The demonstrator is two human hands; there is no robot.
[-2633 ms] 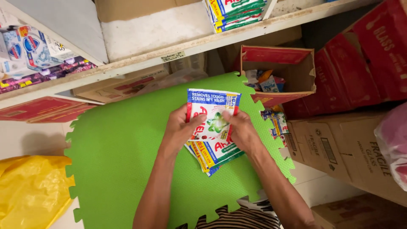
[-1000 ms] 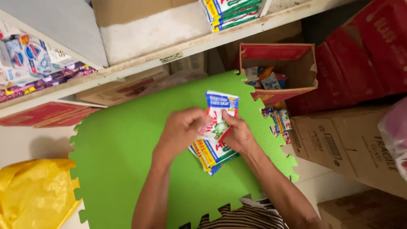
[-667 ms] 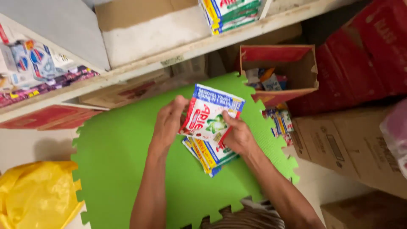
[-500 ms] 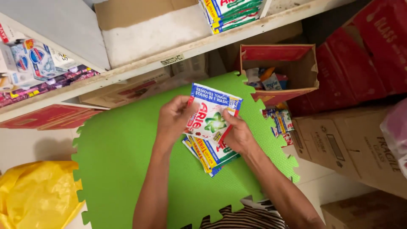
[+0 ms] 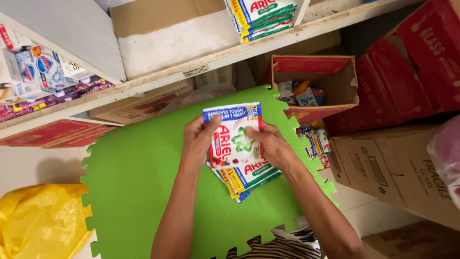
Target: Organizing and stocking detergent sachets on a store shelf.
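Green foam mat (image 5: 134,182) below stocked shelves (image 5: 191,72), cartons to the right.
Both hands hold one sachet (image 5: 233,135) flat: left hand (image 5: 197,141) fingers pinch its left edge, right hand (image 5: 270,144) fingers pinch its right edge. Directly under the fingers lies a sachet stack (image 5: 247,178) on the mat.

Under my arms lies a bright green foam mat (image 5: 139,182) with jigsaw-cut edges, spread on a pale floor (image 5: 28,165). A fanned stack of detergent sachets (image 5: 247,178) rests directly on the mat near its middle. At the mat's far right corner an open red cardboard box (image 5: 318,79) sits partly on it (loose sachets inside). More small sachets (image 5: 317,144) lie at the right edge. A crumpled yellow plastic bag (image 5: 40,223) sits on the floor just beside the mat's left edge
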